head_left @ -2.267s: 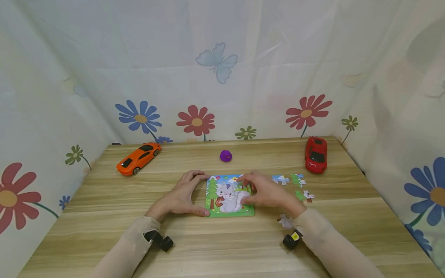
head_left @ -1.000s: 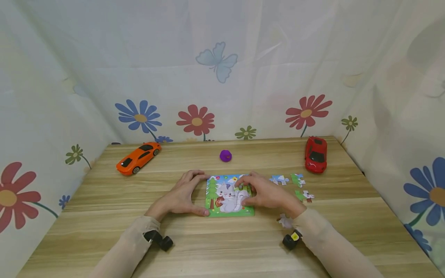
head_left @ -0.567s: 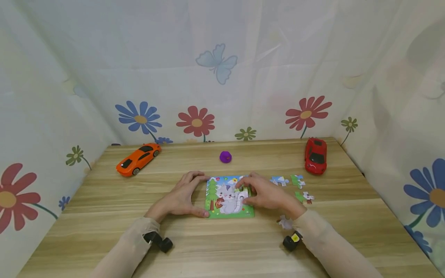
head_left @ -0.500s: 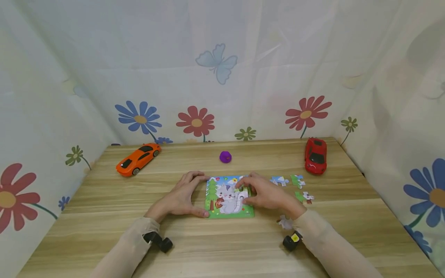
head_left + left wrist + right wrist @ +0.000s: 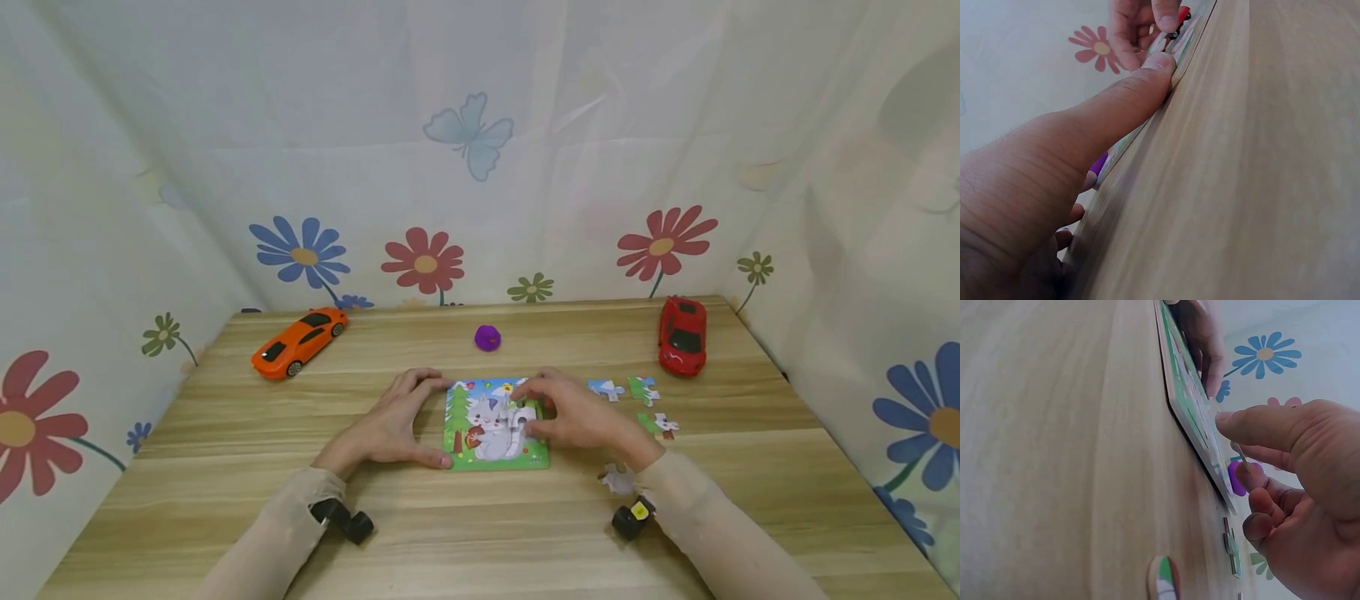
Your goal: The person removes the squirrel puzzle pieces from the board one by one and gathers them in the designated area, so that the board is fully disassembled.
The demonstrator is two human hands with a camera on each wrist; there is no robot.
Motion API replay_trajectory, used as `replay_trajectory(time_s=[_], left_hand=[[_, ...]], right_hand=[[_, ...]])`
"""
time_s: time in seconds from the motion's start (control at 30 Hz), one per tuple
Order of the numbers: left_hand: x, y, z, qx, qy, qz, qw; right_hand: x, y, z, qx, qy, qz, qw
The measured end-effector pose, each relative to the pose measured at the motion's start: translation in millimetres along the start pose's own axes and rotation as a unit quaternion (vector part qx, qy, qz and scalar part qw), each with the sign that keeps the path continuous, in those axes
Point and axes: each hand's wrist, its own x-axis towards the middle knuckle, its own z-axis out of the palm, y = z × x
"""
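Observation:
A jigsaw puzzle in a flat tray [image 5: 495, 465], picturing a grey squirrel with an acorn, lies mid-table in the head view. My left hand [image 5: 393, 425] spans its left edge, thumb on the near corner and fingers at the far corner. My right hand [image 5: 581, 417] is over the right side, pinching a thin puzzle piece [image 5: 1240, 453] between thumb and fingers. That piece is raised at a tilt from the squirrel's tail area, partly hidden by the fingers. In the left wrist view, the left thumb [image 5: 1129, 97] presses the tray's edge.
Several loose puzzle pieces [image 5: 643, 390] lie right of the tray, one piece [image 5: 617, 479] beside the right wrist. An orange toy car [image 5: 300, 343] stands at back left and a red toy car [image 5: 682, 336] at back right. Between them sits a small purple toy [image 5: 487, 337].
The tail piece lay flat in the puzzle earlier; now it is lifted and tilted in my right fingers, which have shifted slightly. My left hand has kept its place on the tray.

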Motion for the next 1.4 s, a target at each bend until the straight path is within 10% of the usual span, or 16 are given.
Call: replay_trajectory(time_s=[1.4], left_hand=[[0.8, -1.8, 0.2, 0.009, 0.002, 0.004, 1.0]], right_hand=[[-49.8, 11.1, -62.8, 0.011, 0.086, 0.024, 0.996]])
